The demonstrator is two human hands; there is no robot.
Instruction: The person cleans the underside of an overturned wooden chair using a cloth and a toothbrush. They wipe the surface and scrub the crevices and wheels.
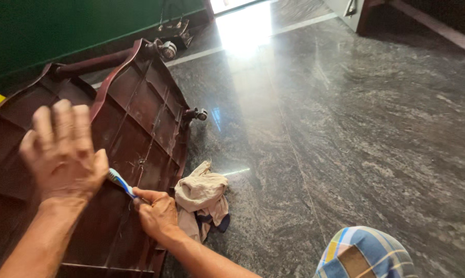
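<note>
Now, from the head camera: the right hand (158,213) is clenched around a blue-and-white toothbrush (120,182), its head end pointing up-left over the ribbed underside of an overturned dark red plastic trolley (140,113) lying on the polished grey stone floor (345,128). The left hand (63,152) is raised above the trolley, fingers spread wide, gripping nothing. A crumpled beige rag (201,198) lies just beside the right hand. Small caster wheels (168,50) stick out at the trolley's far edge.

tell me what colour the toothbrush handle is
The toothbrush handle is blue and white, held in the right hand; the head view shows it.
</note>
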